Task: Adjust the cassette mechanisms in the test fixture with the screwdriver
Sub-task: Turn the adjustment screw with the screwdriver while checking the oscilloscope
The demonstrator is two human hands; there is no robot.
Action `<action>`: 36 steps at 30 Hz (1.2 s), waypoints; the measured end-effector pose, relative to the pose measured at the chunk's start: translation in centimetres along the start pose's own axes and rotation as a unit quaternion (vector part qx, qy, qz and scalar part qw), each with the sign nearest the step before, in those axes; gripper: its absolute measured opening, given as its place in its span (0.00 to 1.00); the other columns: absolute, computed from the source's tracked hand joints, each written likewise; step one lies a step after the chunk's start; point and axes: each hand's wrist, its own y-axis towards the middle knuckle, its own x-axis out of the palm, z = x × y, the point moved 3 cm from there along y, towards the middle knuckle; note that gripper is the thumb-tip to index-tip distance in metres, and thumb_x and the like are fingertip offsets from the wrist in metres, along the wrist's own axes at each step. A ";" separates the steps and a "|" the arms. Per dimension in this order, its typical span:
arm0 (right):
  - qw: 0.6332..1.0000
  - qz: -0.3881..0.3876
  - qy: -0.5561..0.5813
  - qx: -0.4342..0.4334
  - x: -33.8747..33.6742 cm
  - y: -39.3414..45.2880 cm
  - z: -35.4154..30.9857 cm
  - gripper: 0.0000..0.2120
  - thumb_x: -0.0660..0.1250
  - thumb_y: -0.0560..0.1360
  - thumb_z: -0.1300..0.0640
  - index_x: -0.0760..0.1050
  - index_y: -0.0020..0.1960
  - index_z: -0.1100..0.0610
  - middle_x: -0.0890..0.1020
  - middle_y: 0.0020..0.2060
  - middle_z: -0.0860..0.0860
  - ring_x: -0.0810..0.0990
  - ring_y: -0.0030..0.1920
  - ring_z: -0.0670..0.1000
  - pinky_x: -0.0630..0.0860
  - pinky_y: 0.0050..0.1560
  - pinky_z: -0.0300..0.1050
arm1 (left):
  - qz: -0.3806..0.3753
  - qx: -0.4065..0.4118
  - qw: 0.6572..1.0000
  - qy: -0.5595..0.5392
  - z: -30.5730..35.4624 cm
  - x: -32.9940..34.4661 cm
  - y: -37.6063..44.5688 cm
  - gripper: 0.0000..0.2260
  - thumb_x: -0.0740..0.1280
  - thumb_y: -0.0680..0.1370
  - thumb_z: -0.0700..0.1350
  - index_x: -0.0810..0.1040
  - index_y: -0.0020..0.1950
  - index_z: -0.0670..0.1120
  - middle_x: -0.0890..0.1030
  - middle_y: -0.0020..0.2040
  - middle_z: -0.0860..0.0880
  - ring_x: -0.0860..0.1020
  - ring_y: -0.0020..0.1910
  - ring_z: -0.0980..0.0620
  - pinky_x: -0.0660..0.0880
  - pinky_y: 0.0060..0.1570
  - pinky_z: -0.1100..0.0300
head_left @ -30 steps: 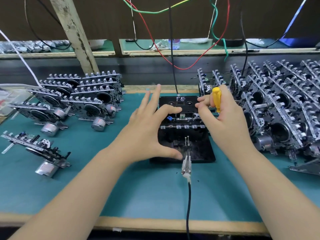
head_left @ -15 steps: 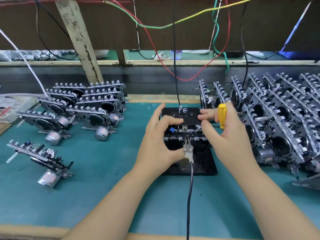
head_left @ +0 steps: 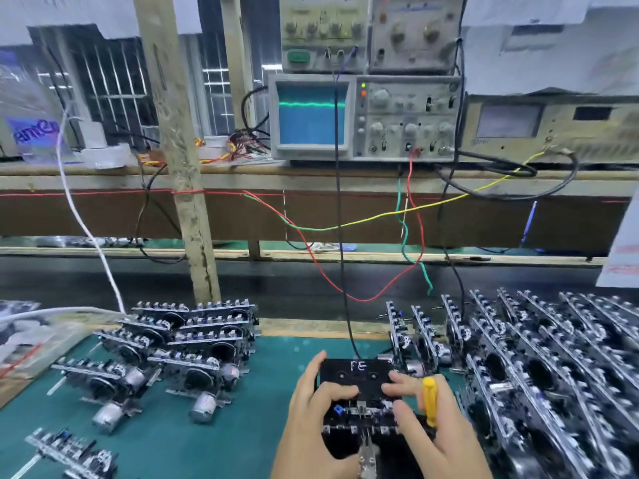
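Head view, looking fwd and down over a green-topped desk (head_left: pixel 193 444). At bottom centre sits a black test fixture (head_left: pixel 356 369) marked "FE" in white, with a cassette mechanism (head_left: pixel 359 418) seated in its near half. The left hand (head_left: pixel 311 409) rests on the fixture's left side, fingers spread fairly wide and only lightly bent: index reaching up along the left edge, thumb laid across the top toward the centre; it grips nothing. The right hand (head_left: pixel 432 423) lies on the fixture's right side, index and thumb stretched out onto the mechanism while the other fingers curl round the yellow handle of a screwdriver (head_left: pixel 429 402), held roughly upright; its tip is hidden behind the hand. A metal clip (head_left: pixel 368 458) on a cable sits at the fixture's near edge, between the 2 hands. Left of the fixture, approx 10 more mechanisms lie in a loose stack (head_left: pixel 186 340) on the desk, motors facing the viewer, w/ 1 apart at bottom left (head_left: pixel 72 454). To the right, a dense pile of mechanisms stands on edge (head_left: pixel 539 368). A black lead (head_left: pixel 340 236) rises from the fixture's far edge to the instruments on the shelf (head_left: pixel 103 174) above. There, an oscilloscope (head_left: pixel 363 119) shows a flat green trace on a blue screen. Red, green and yellow wires (head_left: pixel 363 223) drape below the shelf.
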 end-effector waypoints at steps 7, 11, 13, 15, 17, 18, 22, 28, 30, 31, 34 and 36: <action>0.993 0.023 -0.073 -0.086 -1.9 1.1 -1.9 0.16 0.52 0.84 0.43 0.74 0.49 0.49 0.76 0.47 0.42 0.74 0.53 0.45 0.68 0.53 0.41 | 0.008 -0.045 0.999 -0.006 -0.5 0.1 0.0 0.27 0.79 0.63 0.54 0.74 0.59 0.67 0.52 0.77 0.72 0.61 0.76 0.63 0.68 0.67 0.59; 0.991 0.018 -0.066 -0.114 -3.5 2.5 -4.7 0.09 0.62 0.81 0.46 0.74 0.46 0.50 0.76 0.35 0.44 0.74 0.36 0.46 0.69 0.39 0.36 | -0.006 -0.047 0.999 -0.010 -0.1 -0.2 0.3 0.27 0.80 0.64 0.52 0.74 0.58 0.69 0.52 0.76 0.73 0.58 0.76 0.67 0.60 0.65 0.72; 0.991 0.056 -0.017 -0.117 -3.9 3.1 -5.7 0.04 0.67 0.80 0.54 0.75 0.47 0.47 0.80 0.37 0.46 0.78 0.36 0.48 0.73 0.39 0.38 | -0.011 -0.050 0.999 0.004 -0.2 -0.2 0.4 0.29 0.81 0.65 0.47 0.73 0.56 0.71 0.52 0.76 0.73 0.57 0.76 0.67 0.57 0.64 0.78; 0.991 0.047 0.064 -0.107 -3.4 3.5 -6.1 0.10 0.69 0.79 0.61 0.76 0.49 0.46 0.83 0.40 0.47 0.83 0.41 0.50 0.79 0.45 0.41 | -0.017 -0.055 0.998 0.010 -0.3 -0.3 0.3 0.30 0.81 0.65 0.44 0.73 0.56 0.71 0.53 0.77 0.70 0.58 0.76 0.66 0.56 0.64 0.78; 0.989 0.011 0.110 -0.095 -2.1 3.7 -6.2 0.12 0.70 0.78 0.66 0.75 0.52 0.49 0.84 0.41 0.48 0.84 0.43 0.52 0.81 0.48 0.43 | -0.016 -0.053 0.998 0.014 -0.4 -0.3 0.2 0.31 0.82 0.65 0.44 0.72 0.56 0.72 0.54 0.78 0.68 0.58 0.76 0.67 0.56 0.64 0.79; 0.990 0.004 0.104 -0.091 -1.5 3.7 -6.0 0.13 0.70 0.77 0.67 0.75 0.52 0.50 0.84 0.40 0.49 0.84 0.43 0.54 0.81 0.49 0.46 | -0.014 -0.053 0.998 0.016 -0.5 -0.2 0.2 0.30 0.82 0.65 0.45 0.73 0.56 0.71 0.55 0.78 0.67 0.58 0.75 0.68 0.56 0.63 0.79; 0.996 -0.001 0.032 -0.077 -0.3 3.2 -5.3 0.10 0.71 0.77 0.64 0.74 0.52 0.51 0.84 0.42 0.51 0.85 0.43 0.52 0.80 0.53 0.59 | -0.012 -0.046 0.999 0.013 -0.7 -0.1 0.1 0.31 0.82 0.65 0.44 0.72 0.57 0.71 0.55 0.79 0.64 0.57 0.76 0.67 0.59 0.64 0.73; 0.995 -0.015 -0.038 -0.091 -0.3 3.3 -5.8 0.09 0.70 0.79 0.61 0.70 0.53 0.56 0.85 0.39 0.51 0.85 0.39 0.49 0.81 0.50 0.56 | -0.011 -0.047 0.999 0.013 -0.6 -0.1 0.1 0.32 0.82 0.65 0.46 0.71 0.56 0.73 0.54 0.79 0.64 0.58 0.76 0.65 0.58 0.62 0.73; 0.993 0.004 -0.045 -0.109 -0.6 3.3 -6.2 0.08 0.69 0.80 0.60 0.69 0.53 0.58 0.85 0.38 0.49 0.85 0.38 0.48 0.81 0.48 0.56 | -0.011 -0.043 0.999 0.012 -0.6 -0.1 0.1 0.32 0.82 0.65 0.46 0.71 0.56 0.73 0.55 0.79 0.64 0.58 0.76 0.65 0.59 0.62 0.73; 0.992 0.009 -0.050 -0.114 -0.6 3.3 -6.2 0.08 0.69 0.80 0.59 0.69 0.53 0.58 0.85 0.38 0.48 0.85 0.38 0.47 0.81 0.48 0.56 | -0.010 -0.041 0.999 0.011 -0.6 -0.1 0.1 0.32 0.82 0.64 0.46 0.71 0.56 0.73 0.55 0.79 0.63 0.58 0.76 0.65 0.59 0.63 0.73; 0.990 -0.010 -0.080 -0.112 -0.1 3.2 -6.1 0.09 0.68 0.80 0.58 0.69 0.53 0.60 0.85 0.38 0.47 0.85 0.37 0.45 0.81 0.47 0.54 | -0.011 -0.039 0.999 0.010 -0.5 -0.1 0.1 0.32 0.82 0.64 0.46 0.71 0.55 0.74 0.55 0.80 0.61 0.59 0.77 0.63 0.58 0.62 0.74; 0.991 -0.015 -0.087 -0.105 0.1 3.2 -6.0 0.09 0.68 0.80 0.58 0.69 0.52 0.60 0.85 0.38 0.48 0.84 0.37 0.44 0.81 0.46 0.51 | -0.010 -0.039 0.999 0.013 -0.5 -0.1 0.1 0.32 0.82 0.64 0.45 0.71 0.55 0.73 0.55 0.80 0.61 0.58 0.77 0.63 0.58 0.61 0.76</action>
